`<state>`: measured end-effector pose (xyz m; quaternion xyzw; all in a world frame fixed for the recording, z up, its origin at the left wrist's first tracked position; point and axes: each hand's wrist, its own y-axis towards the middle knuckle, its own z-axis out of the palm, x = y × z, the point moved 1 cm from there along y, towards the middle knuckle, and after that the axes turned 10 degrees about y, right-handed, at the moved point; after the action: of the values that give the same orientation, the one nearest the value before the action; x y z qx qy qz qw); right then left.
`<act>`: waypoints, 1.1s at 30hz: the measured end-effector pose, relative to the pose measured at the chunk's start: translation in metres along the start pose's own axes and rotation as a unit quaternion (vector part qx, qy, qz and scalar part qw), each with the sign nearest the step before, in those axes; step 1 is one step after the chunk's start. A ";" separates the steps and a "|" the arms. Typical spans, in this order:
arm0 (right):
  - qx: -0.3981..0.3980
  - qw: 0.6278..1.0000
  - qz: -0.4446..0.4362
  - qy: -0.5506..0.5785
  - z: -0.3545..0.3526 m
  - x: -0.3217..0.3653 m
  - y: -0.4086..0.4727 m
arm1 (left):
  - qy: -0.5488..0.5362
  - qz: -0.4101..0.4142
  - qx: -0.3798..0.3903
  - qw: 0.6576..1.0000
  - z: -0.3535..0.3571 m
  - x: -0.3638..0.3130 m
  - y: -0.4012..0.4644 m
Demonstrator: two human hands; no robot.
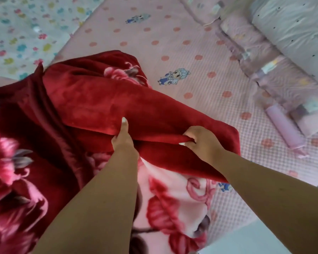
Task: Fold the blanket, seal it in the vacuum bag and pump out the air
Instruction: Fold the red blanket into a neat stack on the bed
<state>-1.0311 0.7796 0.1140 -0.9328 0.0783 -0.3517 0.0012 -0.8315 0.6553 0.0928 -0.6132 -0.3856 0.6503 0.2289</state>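
A thick red blanket point(92, 103) with pink flowers lies bunched over the left and middle of the pink bed. Its upper layer is folded over, and a pale pink underside shows below my arms. My left hand point(122, 138) grips the folded edge near the middle, thumb up on the fabric. My right hand point(200, 140) is closed on the same edge a little further right, fingers curled under it. A pink cylinder that looks like a hand pump point(283, 127) lies on the bed at the right. No vacuum bag is clearly visible.
The pink checked bedsheet point(182, 43) with dots and cartoon figures spreads to the right and back. A flower-print cover point(26, 33) lies at the back left. Folded pink packages and a grey quilt point(292, 30) are stacked along the right edge.
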 end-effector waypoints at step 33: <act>-0.130 0.946 0.205 0.216 -0.355 -0.234 0.019 | 0.444 0.369 0.167 0.800 0.468 -0.085 -0.135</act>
<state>-1.4396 0.8140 0.2266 -0.7905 0.3115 -0.5233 -0.0645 -1.2988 0.5672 0.2274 -0.8828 0.1278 0.3967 0.2168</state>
